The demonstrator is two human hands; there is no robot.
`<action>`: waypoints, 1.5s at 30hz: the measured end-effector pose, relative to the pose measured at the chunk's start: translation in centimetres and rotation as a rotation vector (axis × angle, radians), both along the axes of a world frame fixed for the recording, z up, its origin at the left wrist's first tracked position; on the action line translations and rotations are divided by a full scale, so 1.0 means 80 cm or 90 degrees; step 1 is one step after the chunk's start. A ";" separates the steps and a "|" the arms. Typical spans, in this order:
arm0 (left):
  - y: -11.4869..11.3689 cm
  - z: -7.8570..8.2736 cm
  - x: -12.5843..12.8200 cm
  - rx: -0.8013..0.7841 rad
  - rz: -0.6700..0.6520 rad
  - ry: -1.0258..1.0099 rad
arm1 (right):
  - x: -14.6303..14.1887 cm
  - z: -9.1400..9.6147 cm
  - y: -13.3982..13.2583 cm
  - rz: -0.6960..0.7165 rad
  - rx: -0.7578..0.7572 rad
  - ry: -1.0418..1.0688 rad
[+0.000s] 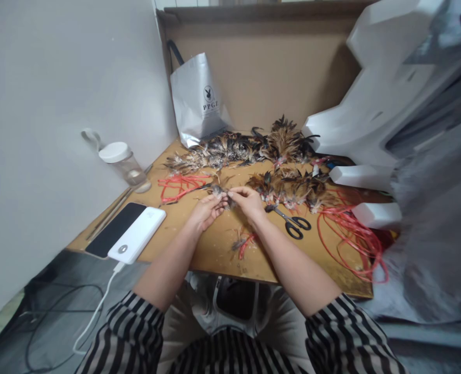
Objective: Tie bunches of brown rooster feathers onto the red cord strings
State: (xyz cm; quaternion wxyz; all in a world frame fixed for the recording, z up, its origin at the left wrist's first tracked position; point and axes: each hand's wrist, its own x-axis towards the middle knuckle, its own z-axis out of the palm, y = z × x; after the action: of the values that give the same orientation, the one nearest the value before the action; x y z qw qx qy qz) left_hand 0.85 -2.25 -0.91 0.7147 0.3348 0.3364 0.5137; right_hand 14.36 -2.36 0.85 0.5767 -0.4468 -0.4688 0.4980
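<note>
My left hand [209, 209] and my right hand [248, 200] meet over the middle of a wooden table [214, 249]. Both are pinched together on a small bunch of brown feathers [218, 190] held between their fingertips. Just below my right wrist lies a small feather tuft tied with red cord [242, 242]. Black scissors [292, 222] rest on the table right of my right hand. Behind my hands two long heaps of brown and black feathers [249, 148] spread across the table.
Red cord lies in loops at the left [178, 187] and in a big tangle at the right [351, 234]. A white power bank [137, 235], a black phone [115, 228] and a clear jar [124, 163] sit left. A silver bag [199, 101] and white foam pieces [374, 98] stand behind.
</note>
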 end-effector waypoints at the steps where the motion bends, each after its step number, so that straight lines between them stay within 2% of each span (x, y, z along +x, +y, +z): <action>1: 0.001 0.001 -0.001 -0.005 0.011 -0.008 | 0.000 -0.001 0.000 -0.018 0.030 -0.042; 7: 0.003 -0.001 -0.001 -0.014 0.020 -0.062 | -0.004 -0.003 -0.011 -0.101 0.263 -0.394; 11: 0.003 -0.005 0.000 -0.004 0.007 -0.089 | -0.005 0.004 -0.020 -0.127 0.349 -0.585; 15: 0.001 -0.006 0.000 0.003 -0.009 -0.101 | -0.006 0.007 -0.020 -0.146 0.392 -0.689; 24: -0.003 0.001 0.001 -0.028 -0.022 -0.120 | -0.008 0.016 -0.028 -0.141 0.468 -0.833; 27: -0.002 0.000 0.000 -0.038 -0.021 -0.134 | -0.009 0.018 -0.031 -0.125 0.475 -0.813; 30: 0.000 0.000 -0.002 -0.039 -0.004 -0.143 | -0.007 0.015 -0.026 -0.095 0.452 -0.697; 34: -0.001 0.002 -0.003 -0.033 -0.022 -0.121 | 0.000 0.007 -0.009 -0.115 0.341 -0.399; 37: -0.004 0.004 -0.002 -0.008 -0.057 -0.053 | 0.005 0.004 0.000 -0.044 0.235 -0.237; 40: -0.008 0.005 0.001 0.026 -0.090 0.011 | 0.005 0.003 0.002 0.037 0.120 -0.157; 45: -0.011 0.006 0.003 0.047 -0.121 0.057 | 0.007 0.006 -0.003 0.052 0.040 -0.101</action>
State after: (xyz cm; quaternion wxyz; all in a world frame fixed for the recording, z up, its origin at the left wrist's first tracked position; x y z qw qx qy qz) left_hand 1.08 -3.13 -0.40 0.7315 0.4141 0.3157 0.4402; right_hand 14.89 -2.60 1.31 0.5308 -0.4471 -0.5463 0.4689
